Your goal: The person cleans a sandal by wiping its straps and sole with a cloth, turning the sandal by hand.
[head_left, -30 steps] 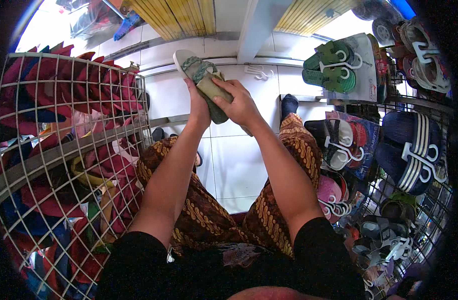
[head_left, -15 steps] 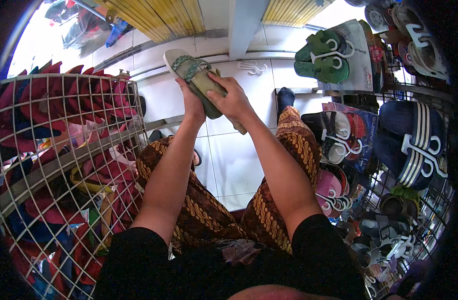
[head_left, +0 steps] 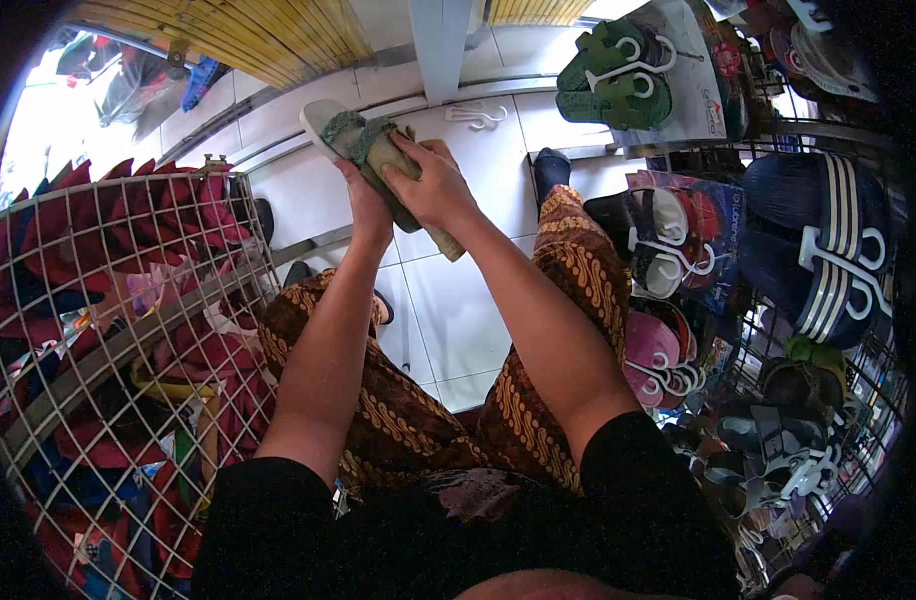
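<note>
A sandal (head_left: 326, 117) with a pale sole and green braided straps is held out in front of me, over the white tiled floor. My left hand (head_left: 366, 205) grips it from the left side and underneath, thumb up along its edge. My right hand (head_left: 433, 185) is closed on a tan-olive cloth (head_left: 384, 154), pressing it against the sandal's upper side by the straps. One end of the cloth hangs below my right palm. The sandal's heel half is partly covered by the cloth and my hands.
To my left stands a white wire rack (head_left: 118, 285) with many red and blue items behind it. On the right, green sandals (head_left: 618, 85) and navy striped slides (head_left: 828, 250) hang on a black grid. A white hanger (head_left: 476, 115) lies on the floor ahead, near a post (head_left: 441, 50).
The view has shifted slightly, so the sandal and both hands sit a little lower and further left. My grip on the sandal and cloth is the same.
</note>
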Demonstrator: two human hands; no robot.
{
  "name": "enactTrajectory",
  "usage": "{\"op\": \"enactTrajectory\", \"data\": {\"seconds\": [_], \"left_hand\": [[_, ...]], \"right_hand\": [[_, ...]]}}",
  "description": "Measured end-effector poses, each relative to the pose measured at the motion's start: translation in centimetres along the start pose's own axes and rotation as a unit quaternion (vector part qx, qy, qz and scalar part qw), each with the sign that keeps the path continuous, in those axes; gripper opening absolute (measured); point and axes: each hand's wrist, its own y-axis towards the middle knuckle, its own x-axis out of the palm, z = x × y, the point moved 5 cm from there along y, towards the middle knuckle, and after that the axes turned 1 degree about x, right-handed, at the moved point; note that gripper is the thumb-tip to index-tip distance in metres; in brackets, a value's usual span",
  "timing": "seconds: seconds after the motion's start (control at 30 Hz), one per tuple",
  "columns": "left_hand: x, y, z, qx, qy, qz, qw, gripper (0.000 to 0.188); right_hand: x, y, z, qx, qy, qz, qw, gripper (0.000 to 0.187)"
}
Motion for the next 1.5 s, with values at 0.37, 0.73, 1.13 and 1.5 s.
{"op": "enactTrajectory", "data": {"seconds": [0.37, 0.73, 1.13, 1.5], "left_hand": [[0.2, 1.0, 2.1, -0.013, -0.07, 0.03, 0.997, 0.08], [-0.5, 1.0, 1.9, -0.038, -0.012, 0.045, 0.998, 0.081], [-0.6, 1.7, 0.4, -0.04, 0.022, 0.014, 0.999, 0.08], [-1.0, 2.6, -0.4, -0.065, 0.019, 0.076, 0.995, 0.083]], "right_hand": [[-1.2, -1.0, -0.2, -0.062, -0.043, -0.113, 0.991, 0.068], [-0.9, -0.9, 0.4, -0.052, -0.026, -0.121, 0.991, 0.062], [-0.8, -1.0, 0.5, -0.039, -0.019, -0.097, 0.994, 0.061], [-0.7, -0.4, 1.7, 0.001, -0.028, -0.143, 0.989, 0.064]]}}
